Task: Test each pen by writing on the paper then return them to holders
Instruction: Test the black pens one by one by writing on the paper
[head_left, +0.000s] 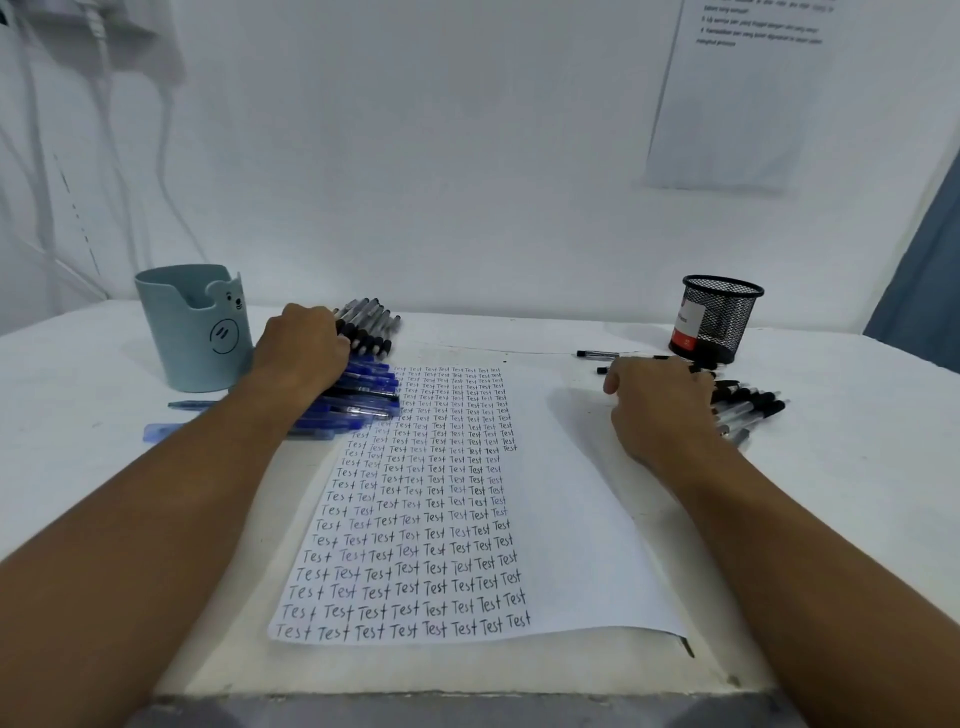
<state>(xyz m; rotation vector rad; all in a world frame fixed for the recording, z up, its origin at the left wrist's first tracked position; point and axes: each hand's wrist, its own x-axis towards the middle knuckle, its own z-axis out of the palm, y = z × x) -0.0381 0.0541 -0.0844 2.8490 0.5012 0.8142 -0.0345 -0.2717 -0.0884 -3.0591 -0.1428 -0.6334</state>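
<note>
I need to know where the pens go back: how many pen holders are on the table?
2. A pale blue bear-faced cup stands at the far left, beside the left hand. A black mesh cup stands at the far right, beyond the right hand.

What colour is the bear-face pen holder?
Pale blue-green bear-face pen holder, seen in the head view.

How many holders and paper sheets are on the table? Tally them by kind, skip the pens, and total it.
Light blue plastic bear-face holder: 1
Black wire-mesh holder: 1
White paper sheet covered in handwritten "Test": 1
Total: 3
</note>
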